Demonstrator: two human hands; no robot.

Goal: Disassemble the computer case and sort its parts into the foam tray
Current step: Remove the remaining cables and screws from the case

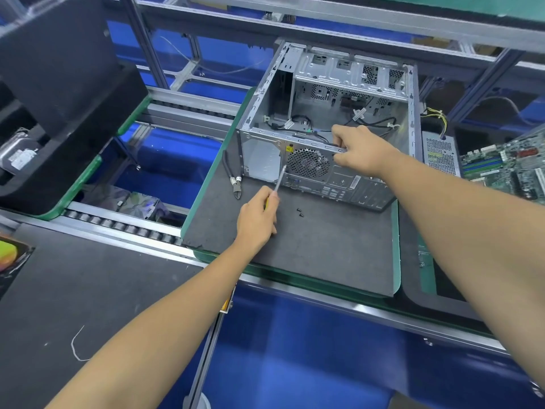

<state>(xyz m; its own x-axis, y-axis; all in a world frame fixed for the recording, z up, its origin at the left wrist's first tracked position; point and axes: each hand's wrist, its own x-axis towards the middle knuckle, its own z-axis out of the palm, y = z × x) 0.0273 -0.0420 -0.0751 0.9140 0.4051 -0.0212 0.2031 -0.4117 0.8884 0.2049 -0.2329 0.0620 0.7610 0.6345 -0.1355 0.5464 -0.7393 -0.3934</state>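
Left hand (257,219) grasps screwdriver (279,181), tip at rear panel beside fan grille (308,162). Two loose screws (300,212) on grey mat (309,249). Cutters (233,180) left of case. Right hand (361,150) grips top rear edge of computer case (327,125). Case open, standing on mat.

A dark mat (324,255) carries the open computer case (324,113), with cutters (233,178) left of the case and 2 screws (299,212) before it.

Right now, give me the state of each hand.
Left hand: closed on the screwdriver, its tip at the computer case by the rear fan grille.
Right hand: gripping the case's top rear edge.
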